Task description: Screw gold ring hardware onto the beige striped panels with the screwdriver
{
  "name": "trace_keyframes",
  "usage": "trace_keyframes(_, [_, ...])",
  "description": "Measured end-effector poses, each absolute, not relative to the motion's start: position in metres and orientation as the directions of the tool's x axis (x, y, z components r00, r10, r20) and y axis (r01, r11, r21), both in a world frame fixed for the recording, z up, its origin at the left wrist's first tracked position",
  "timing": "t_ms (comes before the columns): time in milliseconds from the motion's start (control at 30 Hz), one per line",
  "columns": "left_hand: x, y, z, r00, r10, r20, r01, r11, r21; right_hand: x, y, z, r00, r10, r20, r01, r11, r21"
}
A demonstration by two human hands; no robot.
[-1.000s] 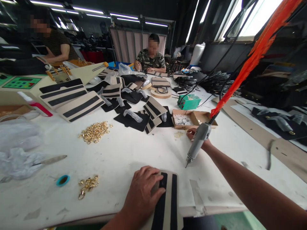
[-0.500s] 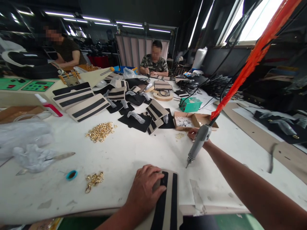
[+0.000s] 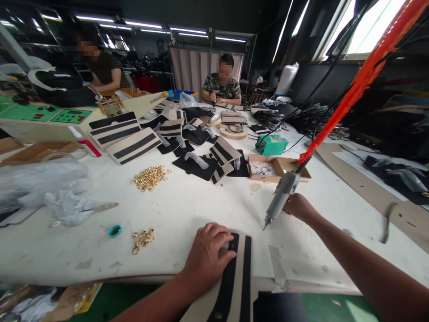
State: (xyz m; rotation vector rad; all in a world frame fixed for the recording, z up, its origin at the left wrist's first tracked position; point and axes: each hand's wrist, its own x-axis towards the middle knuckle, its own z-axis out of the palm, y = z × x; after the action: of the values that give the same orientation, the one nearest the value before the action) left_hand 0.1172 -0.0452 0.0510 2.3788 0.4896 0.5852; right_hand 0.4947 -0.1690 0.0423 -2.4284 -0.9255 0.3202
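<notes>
My left hand (image 3: 212, 250) grips a beige panel with black stripes (image 3: 246, 255), its thumb and fingers on the panel's upper left part. The panel's near end hangs past the table's front edge. A grey electric screwdriver (image 3: 282, 197) hangs tip down from a cord wrapped in orange. Just behind it is my right hand (image 3: 298, 206), with fingers curled and partly hidden by the tool. What they hold, if anything, does not show. Beyond that hand lies a cardboard tray (image 3: 266, 179) with small white pieces in one compartment. A few pale bits (image 3: 255, 187) lie before it.
Gold-coloured metal fittings form a large pile (image 3: 149, 178) and a smaller one (image 3: 143, 240). A blue-rimmed cap (image 3: 115, 231) sits nearby. Striped panels (image 3: 134, 146) and a green box (image 3: 272, 145) stand farther back. A co-worker (image 3: 221, 87) sits across the table; another person (image 3: 103, 69) is at left.
My right hand has drawn back from the tray toward me, to behind the screwdriver. My left hand stays on the panel. The view has shifted slightly left.
</notes>
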Motion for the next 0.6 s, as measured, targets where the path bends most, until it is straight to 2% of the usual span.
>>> trace_keyframes(100, [0.117,-0.047,0.052,0.829,0.487,0.274,0.215,-0.731,0.647,0.493,-0.164,0.044,0.745,0.663,-0.075,0.562,-0.684,-0.466])
trace_keyframes(233, [0.117,-0.051,0.052,0.825,0.500,0.265,0.239,-0.732,0.638,0.483,-0.157,0.047,0.773,0.635,0.002,0.594,-0.722,-0.354])
trace_keyframes(333, [0.117,-0.053,0.052,0.822,0.508,0.258,0.255,-0.732,0.631,0.475,-0.159,0.051,0.785,0.618,0.024,0.591,-0.738,-0.326])
trace_keyframes(433, [0.118,-0.054,0.052,0.824,0.505,0.257,0.262,-0.742,0.618,0.471,-0.170,0.054,0.801,0.599,0.021,0.561,-0.737,-0.377])
trace_keyframes(600, [0.118,-0.055,0.048,0.833,0.489,0.259,0.257,-0.756,0.602,0.443,-0.216,0.053,0.838,0.545,-0.026,0.431,-0.690,-0.581])
